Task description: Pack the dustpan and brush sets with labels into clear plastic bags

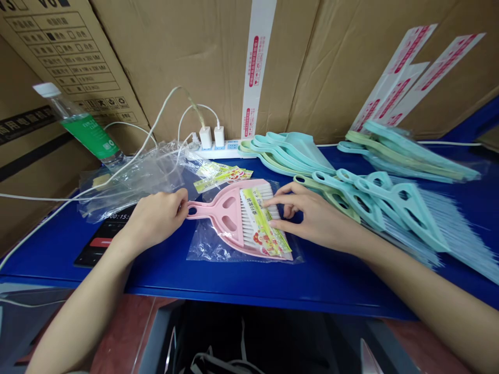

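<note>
A pink dustpan with a white-bristled pink hand brush [227,214] nested in it lies near the middle of the table. My left hand [162,217] is closed around the end of the handle. Across the bristles rests a yellow-green printed label card [259,215], tilted. My right hand [302,210] reaches in from the right, thumb and forefinger apart, their tips touching the card's right side. Beneath the set a clear plastic bag [210,252] is spread on the blue table [187,283].
Turquoise and green dustpans [300,150] and several matching brushes [405,208] lie at the right; another dustpan stack [413,153] sits behind. More label cards [222,176], clear bags [144,176], a phone [97,241], a bottle [88,132] and a power strip [220,150] with cables are around. Cardboard boxes [202,52] stand behind.
</note>
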Available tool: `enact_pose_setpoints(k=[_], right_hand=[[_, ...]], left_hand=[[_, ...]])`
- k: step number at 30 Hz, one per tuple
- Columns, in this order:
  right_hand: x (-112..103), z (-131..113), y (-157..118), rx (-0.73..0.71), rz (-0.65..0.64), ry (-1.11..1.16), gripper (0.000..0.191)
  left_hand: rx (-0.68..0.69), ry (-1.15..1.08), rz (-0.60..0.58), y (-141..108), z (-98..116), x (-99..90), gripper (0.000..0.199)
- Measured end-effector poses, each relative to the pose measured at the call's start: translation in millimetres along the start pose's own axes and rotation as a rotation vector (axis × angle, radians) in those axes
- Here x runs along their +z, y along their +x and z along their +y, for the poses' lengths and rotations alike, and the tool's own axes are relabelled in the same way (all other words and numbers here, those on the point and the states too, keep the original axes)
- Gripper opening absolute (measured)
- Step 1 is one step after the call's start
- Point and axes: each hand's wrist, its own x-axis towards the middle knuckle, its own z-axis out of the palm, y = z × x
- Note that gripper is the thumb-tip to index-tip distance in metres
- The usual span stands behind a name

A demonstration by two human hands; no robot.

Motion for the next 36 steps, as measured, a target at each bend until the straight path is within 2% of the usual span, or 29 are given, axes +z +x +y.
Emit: enact_pose_setpoints(k=[9,21,25,36], right_hand=[[-0.6,-0.4,-0.3,0.001,-0.026,-0.048,0.033],[2.4,-0.3,-2.5,-0.059,0.023,-0.1,0.027],[-0.1,-1.7,-1.9,-0.065,0.035,-0.124,0.034],[-4.2,3.0,-2.7,-0.103,-0.015,-0.386,0.036]], left_hand=[[-0.002,0.006,-0.01,-0.3,0.0,-0.5,0.031],[0.005,0.011,-0.014,1.4,-0.8,2.3,0.032],[0.004,0.024,-0.017,1.0,-0.1,1.8,0.031],[0.01,0.035,-0.018,-0.2,1.5,0.8,0.032]])
